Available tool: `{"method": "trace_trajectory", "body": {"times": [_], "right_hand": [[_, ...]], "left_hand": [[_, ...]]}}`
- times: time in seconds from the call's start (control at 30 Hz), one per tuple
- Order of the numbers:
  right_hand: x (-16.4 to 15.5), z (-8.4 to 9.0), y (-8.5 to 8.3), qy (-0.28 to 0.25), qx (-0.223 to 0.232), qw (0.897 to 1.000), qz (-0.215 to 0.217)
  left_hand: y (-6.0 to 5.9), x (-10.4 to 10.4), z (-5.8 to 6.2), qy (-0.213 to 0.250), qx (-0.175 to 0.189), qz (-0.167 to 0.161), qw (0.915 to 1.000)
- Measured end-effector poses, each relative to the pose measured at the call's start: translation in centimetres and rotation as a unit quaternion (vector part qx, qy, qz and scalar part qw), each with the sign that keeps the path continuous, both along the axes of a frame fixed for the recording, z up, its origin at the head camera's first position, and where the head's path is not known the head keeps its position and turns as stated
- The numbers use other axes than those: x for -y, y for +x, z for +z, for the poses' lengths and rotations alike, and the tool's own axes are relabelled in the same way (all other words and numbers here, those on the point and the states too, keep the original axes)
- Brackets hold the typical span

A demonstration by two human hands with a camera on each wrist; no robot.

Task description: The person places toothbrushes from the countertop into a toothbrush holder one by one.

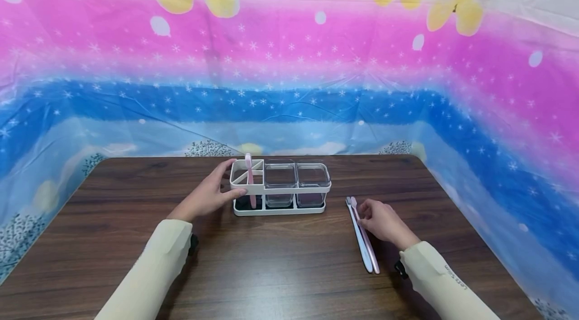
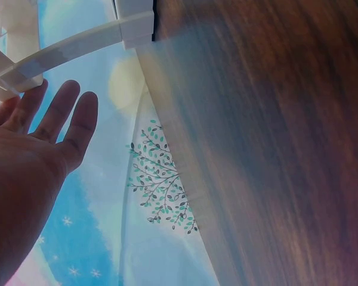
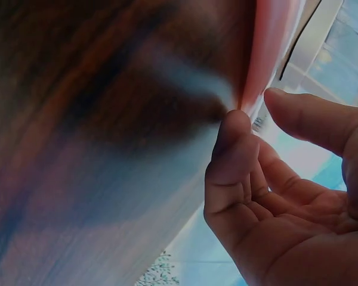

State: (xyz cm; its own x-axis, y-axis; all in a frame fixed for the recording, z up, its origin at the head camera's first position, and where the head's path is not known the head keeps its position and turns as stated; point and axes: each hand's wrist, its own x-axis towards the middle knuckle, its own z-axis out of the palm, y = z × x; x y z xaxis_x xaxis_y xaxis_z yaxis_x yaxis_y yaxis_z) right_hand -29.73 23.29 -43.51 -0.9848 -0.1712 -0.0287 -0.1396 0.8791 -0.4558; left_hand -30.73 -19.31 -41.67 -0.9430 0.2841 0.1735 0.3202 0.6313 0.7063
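A white toothbrush holder point(image 1: 294, 191) stands on the table with a pink toothbrush point(image 1: 249, 172) upright in its left, divided section. My left hand point(image 1: 212, 194) holds the holder's left end, thumb across the front and index finger at the back corner. In the left wrist view the other fingers point(image 2: 83, 128) extend beside the white frame. My right hand point(image 1: 384, 222) is at a second pink toothbrush point(image 1: 368, 244) lying on the table. Its index fingertip meets the brush, while the thumb point(image 3: 298, 116) stands apart. A pale blue-white toothbrush point(image 1: 359, 239) lies alongside.
Two clear cups point(image 1: 280, 174) sit in the holder's middle and right sections. The dark wood-grain table point(image 1: 280, 270) ends at the back against a patterned pink and blue cloth point(image 1: 289, 104), which also runs along both sides.
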Motion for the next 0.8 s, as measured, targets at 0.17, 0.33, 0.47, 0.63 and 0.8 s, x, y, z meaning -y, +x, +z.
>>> {"method": "trace_trajectory", "body": {"times": [0.17, 0.33, 0.47, 0.63, 0.8], "right_hand": [[0.02, -0.21, -0.08, -0.001, 0.004, 1.0, -0.002], [0.04, -0.28, -0.17, 0.009, 0.015, 1.0, -0.015], [0.01, -0.16, -0.23, 0.018, 0.028, 0.999, -0.028], [-0.14, -0.01, -0.28, 0.021, 0.058, 0.997, -0.048], [-0.25, -0.08, -0.31, 0.023, 0.07, 0.996, -0.058]], "left_hand": [[0.04, -0.04, 0.05, 0.005, 0.001, 0.001, 1.0], [0.04, 0.02, 0.03, 0.006, 0.002, -0.001, 1.0], [0.1, 0.03, 0.13, 0.008, 0.003, -0.002, 1.0], [0.18, 0.04, 0.2, 0.01, 0.003, -0.005, 0.9999], [0.2, -0.01, 0.17, 0.011, 0.0, -0.007, 0.9999]]}}
